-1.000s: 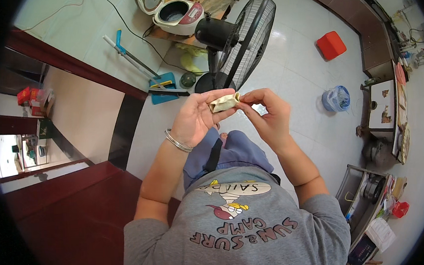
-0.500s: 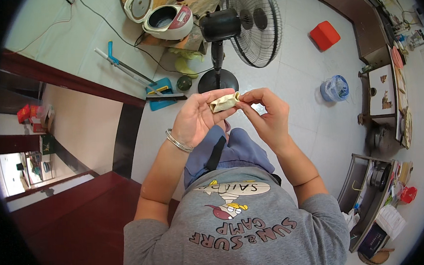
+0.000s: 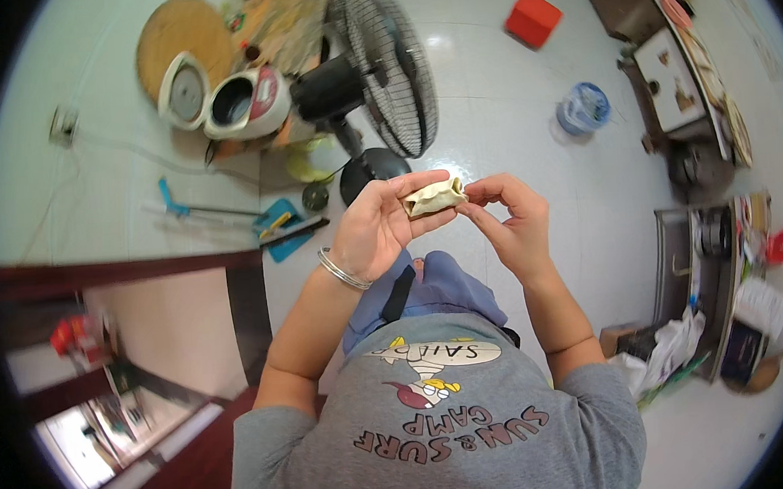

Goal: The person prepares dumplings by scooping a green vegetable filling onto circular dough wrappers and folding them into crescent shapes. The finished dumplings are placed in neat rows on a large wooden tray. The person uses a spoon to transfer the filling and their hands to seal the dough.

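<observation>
A pale dumpling (image 3: 434, 199), folded into a long shape with open ends, lies across the fingers of my left hand (image 3: 371, 226). That hand is palm up and cradles it, with a silver bangle at the wrist. My right hand (image 3: 517, 223) is at the dumpling's right end, its thumb and fingertips bent in a pinch at the dough edge. What fills the wrapper cannot be made out.
Beyond my hands stands a black floor fan (image 3: 381, 75), left of it a white rice cooker (image 3: 253, 105) on a table. A blue dustpan (image 3: 288, 230) lies on the floor. A red stool (image 3: 533, 19) and a lined blue bin (image 3: 583, 109) are at the right.
My view has turned, so the fan, cooker and stool appear further left. Both hands keep hold of the dumpling, with the right thumb and fingertips still at its end.
</observation>
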Action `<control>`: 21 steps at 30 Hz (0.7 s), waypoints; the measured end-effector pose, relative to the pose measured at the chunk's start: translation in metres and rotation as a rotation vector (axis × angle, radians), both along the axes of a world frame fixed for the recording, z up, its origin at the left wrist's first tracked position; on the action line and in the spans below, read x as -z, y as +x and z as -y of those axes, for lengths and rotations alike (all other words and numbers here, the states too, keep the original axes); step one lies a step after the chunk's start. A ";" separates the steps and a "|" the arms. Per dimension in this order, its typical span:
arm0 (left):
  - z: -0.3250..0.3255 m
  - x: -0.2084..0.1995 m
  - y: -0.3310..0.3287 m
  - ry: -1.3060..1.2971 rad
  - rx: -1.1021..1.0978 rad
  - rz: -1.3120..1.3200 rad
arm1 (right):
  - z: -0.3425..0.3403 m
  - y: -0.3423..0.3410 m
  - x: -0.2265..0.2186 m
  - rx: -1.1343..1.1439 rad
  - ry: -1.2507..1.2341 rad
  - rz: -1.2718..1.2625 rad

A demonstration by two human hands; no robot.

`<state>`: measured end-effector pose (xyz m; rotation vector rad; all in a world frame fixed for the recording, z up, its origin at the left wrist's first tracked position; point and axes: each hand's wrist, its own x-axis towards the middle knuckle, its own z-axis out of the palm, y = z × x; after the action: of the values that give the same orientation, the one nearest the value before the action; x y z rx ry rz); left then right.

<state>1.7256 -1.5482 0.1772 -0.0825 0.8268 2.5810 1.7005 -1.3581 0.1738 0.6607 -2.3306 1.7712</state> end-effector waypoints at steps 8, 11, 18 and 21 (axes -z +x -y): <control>-0.066 -0.006 -0.069 -0.152 0.302 -0.040 | -0.061 -0.005 -0.001 0.384 0.010 0.002; -0.105 -0.011 -0.090 -0.238 0.368 -0.031 | -0.095 -0.013 -0.004 0.428 0.041 -0.018; -0.226 -0.005 -0.132 -0.265 0.506 -0.110 | -0.205 -0.037 0.002 0.547 0.095 -0.104; -0.290 0.001 -0.150 -0.260 0.552 -0.130 | -0.263 -0.045 0.001 0.633 0.149 -0.086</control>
<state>1.5754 -1.2587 0.1767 0.2114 1.0572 1.9704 1.6555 -1.0954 0.1731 -0.0078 -2.2726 1.2678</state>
